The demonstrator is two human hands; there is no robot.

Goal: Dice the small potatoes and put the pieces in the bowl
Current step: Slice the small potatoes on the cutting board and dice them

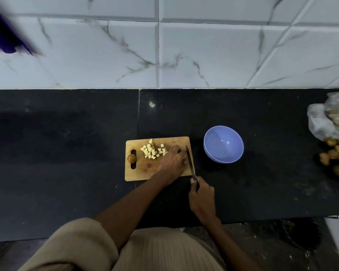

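- whole small potato (131,158) sits at the board's handle slot, far left of cutting board (145,173)
- diced pieces (152,150) piled on board's upper middle; none in bowl that I can see
- my L hand (172,162) presses down on board's right part, fingers curled; can't tell what's under it
- knife (190,161) blade just right of L hand; R hand (202,198) clamped on handle
- blue bowl (223,144) on dark counter (67,153), right of board, w/ more potatoes (337,155) far right
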